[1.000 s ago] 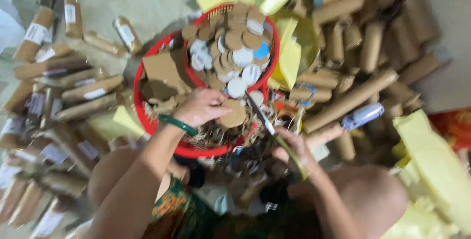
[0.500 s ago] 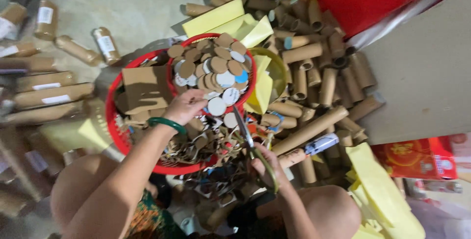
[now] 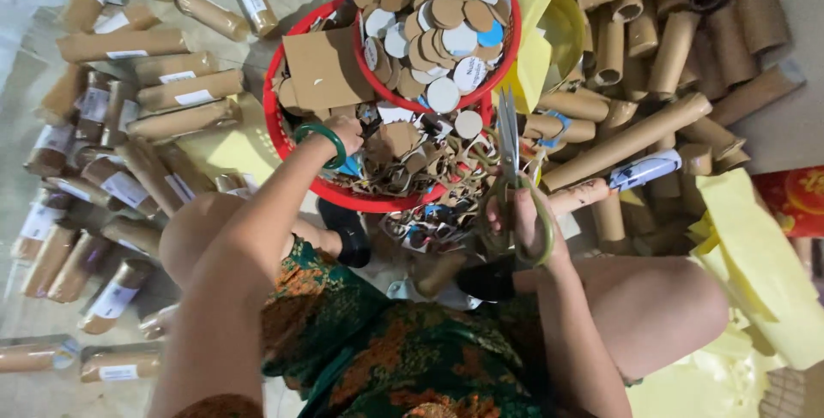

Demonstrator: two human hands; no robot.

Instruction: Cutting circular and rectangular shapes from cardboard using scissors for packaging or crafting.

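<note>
My right hand (image 3: 522, 219) grips green-handled scissors (image 3: 512, 179), blades pointing up toward the baskets. My left hand (image 3: 348, 139), with a green bangle on its wrist, reaches into a large red basket (image 3: 296, 173) full of cardboard scraps (image 3: 403, 160) and a flat brown cardboard piece (image 3: 324, 69). Its fingers are buried among the scraps, so I cannot see what they hold. A smaller red basket (image 3: 506, 49) on top holds several cut cardboard discs (image 3: 438, 19), brown, white and one blue.
Cardboard tubes (image 3: 631, 139) are heaped at the right, and labelled brown tubes (image 3: 150, 96) lie across the floor at the left. Yellow paper sheets (image 3: 764, 272) lie at the lower right beside a red box (image 3: 798, 199). My knees frame the baskets.
My left hand has left the disc pile and dropped into the scraps of the large basket. The right hand with the scissors stays beside the basket. The view has shifted.
</note>
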